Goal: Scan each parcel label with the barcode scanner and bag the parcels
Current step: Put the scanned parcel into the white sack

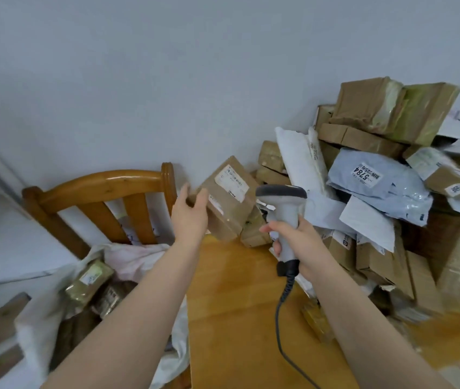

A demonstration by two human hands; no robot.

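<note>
My left hand (190, 213) grips a brown cardboard parcel (230, 209) by its left end and holds it tilted above the table, its white label (231, 180) facing up. My right hand (296, 240) grips the handle of a grey barcode scanner (282, 203), whose head sits just right of the parcel and points at it. The scanner's dark cable (282, 313) hangs down over the table. A white bag (40, 307) lies open at lower left with several wrapped parcels inside.
A tall heap of cardboard boxes and grey and white mailer bags (386, 186) fills the right side of the wooden table (237, 318). A wooden chair (105, 189) stands at the left behind the bag. A pale wall runs behind.
</note>
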